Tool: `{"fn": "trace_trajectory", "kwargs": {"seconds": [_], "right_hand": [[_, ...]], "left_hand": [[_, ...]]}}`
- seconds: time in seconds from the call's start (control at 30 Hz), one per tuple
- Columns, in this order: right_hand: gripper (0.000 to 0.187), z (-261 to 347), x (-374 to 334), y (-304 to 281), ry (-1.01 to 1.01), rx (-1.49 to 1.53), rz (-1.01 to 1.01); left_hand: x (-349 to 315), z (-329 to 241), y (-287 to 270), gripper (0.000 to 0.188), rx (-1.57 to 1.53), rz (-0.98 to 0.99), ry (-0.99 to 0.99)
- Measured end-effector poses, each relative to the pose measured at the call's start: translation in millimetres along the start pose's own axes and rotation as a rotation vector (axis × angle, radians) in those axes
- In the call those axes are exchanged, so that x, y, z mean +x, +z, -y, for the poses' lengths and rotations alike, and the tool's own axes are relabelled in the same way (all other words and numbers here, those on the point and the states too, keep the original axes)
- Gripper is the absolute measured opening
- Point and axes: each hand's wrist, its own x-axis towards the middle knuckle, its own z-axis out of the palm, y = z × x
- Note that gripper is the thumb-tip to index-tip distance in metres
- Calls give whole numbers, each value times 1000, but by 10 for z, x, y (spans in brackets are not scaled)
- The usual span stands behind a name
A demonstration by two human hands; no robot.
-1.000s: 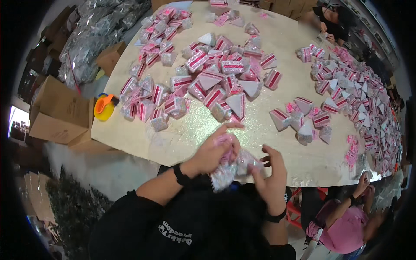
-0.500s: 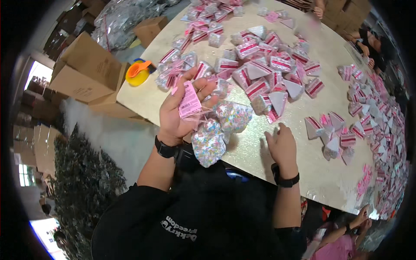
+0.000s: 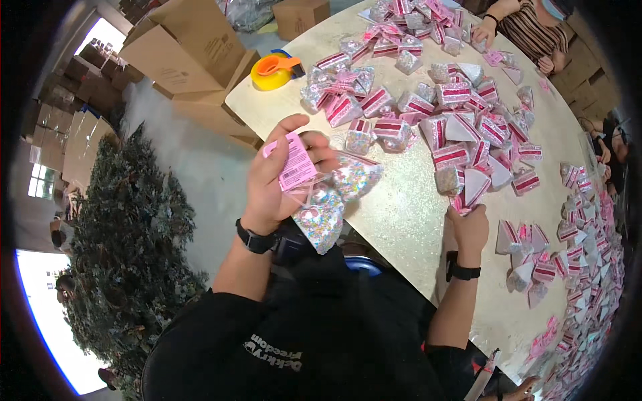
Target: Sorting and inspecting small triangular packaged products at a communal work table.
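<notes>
Right hand (image 3: 469, 230) has moved to the pile (image 3: 468, 130), pinching something pink (image 3: 457, 202), while the left hand (image 3: 264, 184) holds a tag (image 3: 296, 165) for light-looking, slick wedges (image 3: 322, 224), best lifted by their strings (image 3: 310, 190).

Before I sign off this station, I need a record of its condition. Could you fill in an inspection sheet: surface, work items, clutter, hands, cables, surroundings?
Surface: pale table, shiny, speckled with glitter.
Work items: wrapped wedge pieces, pink and white, in several heaps; glittery pieces hang by the left hand.
Clutter: yellow and orange roll-shaped item near the table's edge.
Hands: left hand holds a pink tag; right hand has its fingertips at the central heap's near edge, grip unclear.
Cables: nothing seen.
Surroundings: open cardboard box, dark green tree, person in a striped top across the table.
</notes>
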Motion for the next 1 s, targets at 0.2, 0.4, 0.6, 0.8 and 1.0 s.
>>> {"fn": "trace_trajectory", "kwargs": {"seconds": [0.2,0.4,0.6,0.8,1.0], "right_hand": [[61,-212,-59,22,-125,163,-112],[35,-295,-87,-8,-103,611,-38],[16,-131,-235,-237,-237,701,-6],[14,277,-869,-901,-650,667,-164],[17,458,-1287,-1155,-811,842,9]], "left_hand": [[-255,-5,-24,23,155,-131,-51],[-347,153,-51,20,227,-195,-162],[-293,382,57,17,441,-101,-294],[-159,593,552,36,934,110,-507],[-34,861,705,49,1159,560,-271]]}}
